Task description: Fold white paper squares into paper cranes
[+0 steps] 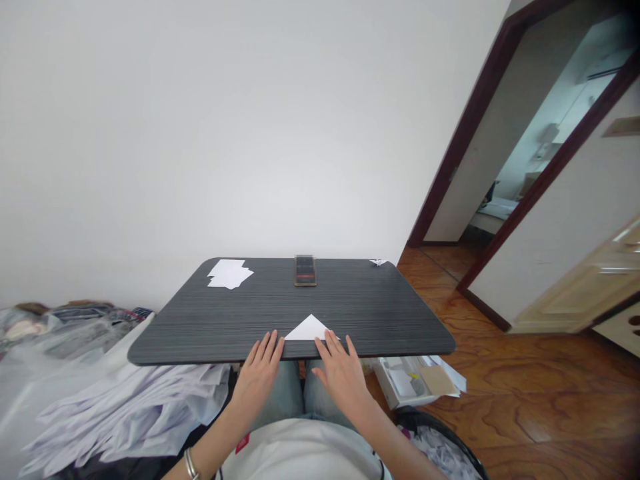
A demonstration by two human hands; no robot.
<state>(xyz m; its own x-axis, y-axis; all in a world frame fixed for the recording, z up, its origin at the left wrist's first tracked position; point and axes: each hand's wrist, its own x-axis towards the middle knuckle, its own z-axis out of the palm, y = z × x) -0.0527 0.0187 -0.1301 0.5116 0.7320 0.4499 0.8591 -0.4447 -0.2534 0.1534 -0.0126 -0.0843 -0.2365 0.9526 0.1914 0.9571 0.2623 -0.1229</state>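
Note:
A sheet of white paper folded into a triangle [309,328] lies flat near the front edge of the dark table, its point facing away from me. My left hand [263,360] rests palm down at the paper's left corner, fingers stretched out. On the right side my right hand [340,363] lies with its fingers spread, the fingertips over the paper's right corner. Neither hand grips anything.
The dark wood-grain table [200,327] stands against a white wall. On it are white paper sheets [230,274], a phone [305,271] and a small folded paper piece [379,262]. Below sit a box of papers [400,383], a bin [443,453] and piled white cloth [135,413].

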